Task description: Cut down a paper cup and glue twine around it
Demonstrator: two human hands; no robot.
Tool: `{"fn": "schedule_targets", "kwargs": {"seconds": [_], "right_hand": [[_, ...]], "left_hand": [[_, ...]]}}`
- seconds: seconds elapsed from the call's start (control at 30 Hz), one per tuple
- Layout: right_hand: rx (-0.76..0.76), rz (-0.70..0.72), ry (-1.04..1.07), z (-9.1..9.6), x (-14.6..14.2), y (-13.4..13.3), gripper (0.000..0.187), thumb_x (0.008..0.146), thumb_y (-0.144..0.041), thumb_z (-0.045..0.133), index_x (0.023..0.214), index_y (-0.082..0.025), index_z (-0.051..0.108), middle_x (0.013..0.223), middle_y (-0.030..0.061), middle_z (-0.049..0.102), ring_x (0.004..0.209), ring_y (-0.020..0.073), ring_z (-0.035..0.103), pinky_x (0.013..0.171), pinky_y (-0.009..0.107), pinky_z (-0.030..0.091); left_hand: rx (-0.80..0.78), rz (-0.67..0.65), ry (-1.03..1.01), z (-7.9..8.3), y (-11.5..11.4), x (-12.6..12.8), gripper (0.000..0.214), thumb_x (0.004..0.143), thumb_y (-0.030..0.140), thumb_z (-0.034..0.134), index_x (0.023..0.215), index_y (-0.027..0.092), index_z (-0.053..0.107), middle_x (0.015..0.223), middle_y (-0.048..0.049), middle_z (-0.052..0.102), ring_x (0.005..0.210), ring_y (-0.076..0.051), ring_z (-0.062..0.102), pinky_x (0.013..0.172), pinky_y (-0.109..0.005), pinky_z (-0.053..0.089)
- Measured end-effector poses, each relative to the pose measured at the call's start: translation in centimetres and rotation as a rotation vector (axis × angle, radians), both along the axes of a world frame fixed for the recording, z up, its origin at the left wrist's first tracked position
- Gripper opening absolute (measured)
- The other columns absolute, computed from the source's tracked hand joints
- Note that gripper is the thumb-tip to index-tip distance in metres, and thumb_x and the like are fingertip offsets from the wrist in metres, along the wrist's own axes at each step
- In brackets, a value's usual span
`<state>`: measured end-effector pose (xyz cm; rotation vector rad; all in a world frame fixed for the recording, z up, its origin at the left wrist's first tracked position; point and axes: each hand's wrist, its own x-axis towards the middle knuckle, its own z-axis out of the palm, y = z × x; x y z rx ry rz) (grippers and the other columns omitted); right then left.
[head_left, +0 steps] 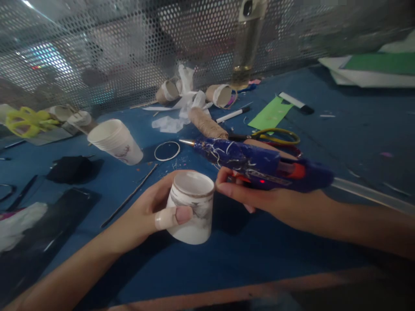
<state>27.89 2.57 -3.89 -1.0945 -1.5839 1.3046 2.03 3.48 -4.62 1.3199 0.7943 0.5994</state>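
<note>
My left hand (147, 216) is wrapped around a white paper cup (193, 207) standing upside down on the blue table (227, 255), thumb with a plaster pressed on its side. My right hand (256, 196) grips a blue hot glue gun (256, 162), its metal nozzle pointing left above and behind the cup, a clear glue stick trailing out to the right. A roll of brown twine (207, 123) lies just behind the gun.
A stack of white cups (115, 140) lies tilted at left near a thin ring (167, 151). Yellow-handled pliers (275, 136), a marker (231, 115), green paper (270, 114), cardboard tubes (222, 95) and yellow scissors (26, 121) lie around. A perforated metal screen (129, 43) stands behind.
</note>
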Motion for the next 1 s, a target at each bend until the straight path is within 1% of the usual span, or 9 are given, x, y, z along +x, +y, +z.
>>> {"fn": "schedule_targets", "kwargs": {"seconds": [0.17,0.27,0.37,0.53,0.63,0.7,0.77,0.9,1.0], "right_hand": [[0.045,0.008,0.003,0.0,0.0,0.1,0.021,0.083,-0.016,0.082,0.092,-0.027,0.068,0.062,-0.0114,0.059,0.052,0.0078,0.052,0.054,0.02,0.048],[0.073,0.01,-0.016,0.0,0.1,0.3,0.023,0.081,-0.013,0.083,0.09,-0.026,0.067,0.061,-0.0111,0.059,0.051,0.0082,0.053,0.051,0.02,0.047],[0.082,0.007,-0.057,0.0,0.2,0.5,0.024,0.08,-0.017,0.085,0.088,-0.027,0.065,0.062,-0.0103,0.06,0.051,0.0088,0.053,0.05,0.021,0.047],[0.068,0.007,-0.056,0.1,0.2,0.5,0.026,0.079,-0.018,0.087,0.088,-0.029,0.066,0.059,-0.0101,0.058,0.052,0.0106,0.054,0.052,0.024,0.047],[0.087,0.007,-0.095,0.2,0.2,0.4,0.024,0.079,-0.02,0.086,0.087,-0.03,0.066,0.06,-0.0097,0.059,0.051,0.0112,0.054,0.051,0.026,0.045],[0.101,-0.019,-0.105,0.2,0.2,0.3,0.023,0.081,-0.02,0.085,0.088,-0.03,0.066,0.061,-0.0099,0.059,0.051,0.0109,0.054,0.051,0.027,0.044],[0.113,-0.022,-0.103,0.3,0.2,0.3,0.024,0.08,-0.019,0.085,0.088,-0.03,0.065,0.061,-0.0103,0.059,0.051,0.0106,0.054,0.051,0.026,0.044],[0.124,-0.015,-0.121,0.3,0.3,0.3,0.021,0.082,-0.021,0.084,0.089,-0.029,0.066,0.06,-0.0092,0.059,0.051,0.0123,0.054,0.051,0.028,0.045],[0.124,0.0,-0.111,0.2,0.3,0.4,0.02,0.082,-0.022,0.084,0.09,-0.028,0.067,0.061,-0.0092,0.06,0.052,0.0125,0.054,0.051,0.029,0.045]], "left_hand": [[0.009,-0.049,-0.034,-0.3,0.2,-0.2,0.058,0.092,0.051,0.075,0.141,0.023,0.062,0.129,-0.0084,0.072,0.116,-0.029,0.065,0.095,-0.036,0.052],[0.005,-0.046,-0.031,-0.6,0.2,-0.4,0.059,0.091,0.051,0.076,0.142,0.024,0.062,0.13,-0.0081,0.072,0.116,-0.029,0.065,0.095,-0.036,0.051],[0.004,-0.032,-0.057,-0.7,0.1,-0.6,0.062,0.09,0.05,0.077,0.143,0.024,0.06,0.133,-0.0082,0.072,0.118,-0.031,0.066,0.095,-0.036,0.052],[-0.029,-0.007,-0.005,0.0,-0.3,-0.2,0.058,0.09,0.052,0.074,0.14,0.027,0.063,0.13,-0.0037,0.074,0.122,-0.034,0.066,0.098,-0.038,0.05],[-0.041,0.018,0.027,0.4,-0.3,0.0,0.058,0.088,0.052,0.075,0.138,0.025,0.063,0.131,-0.0058,0.074,0.122,-0.035,0.066,0.099,-0.041,0.051],[-0.025,-0.001,0.021,0.5,-0.3,0.1,0.06,0.088,0.053,0.074,0.139,0.025,0.063,0.13,-0.0077,0.074,0.12,-0.035,0.066,0.097,-0.042,0.052],[-0.009,-0.018,0.016,0.5,-0.3,0.1,0.06,0.088,0.054,0.074,0.14,0.025,0.063,0.126,-0.0069,0.075,0.116,-0.034,0.067,0.094,-0.04,0.053],[-0.011,0.023,0.038,0.7,-0.4,0.3,0.058,0.086,0.057,0.076,0.136,0.027,0.067,0.12,-0.0032,0.077,0.112,-0.032,0.069,0.092,-0.037,0.053],[-0.013,0.022,0.036,0.8,-0.5,0.3,0.057,0.087,0.057,0.076,0.135,0.028,0.068,0.119,-0.0026,0.077,0.112,-0.031,0.069,0.092,-0.037,0.052]]}}
